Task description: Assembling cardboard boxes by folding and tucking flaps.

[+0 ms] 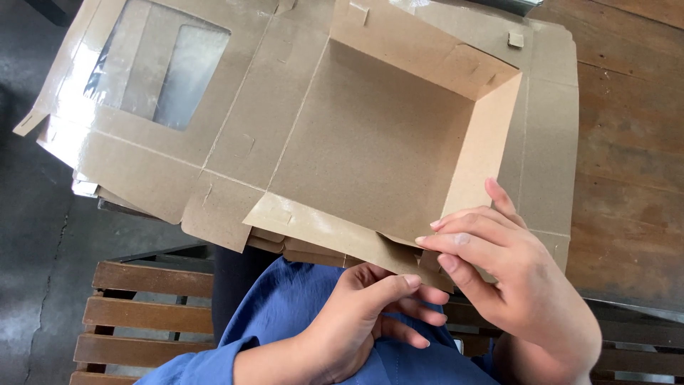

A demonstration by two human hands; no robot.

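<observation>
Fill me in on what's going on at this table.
A person in a blue sleeve is folding a brown cardboard box from a flat blank, working at its near right corner. The right hand presses on the right wall, which stands upright, with fingertips at the corner. The left hand pinches the near flap from below. The far wall is up too. The lid panel with its clear window still lies flat to the left. More flat blanks sit stacked underneath, on a wooden table.
</observation>
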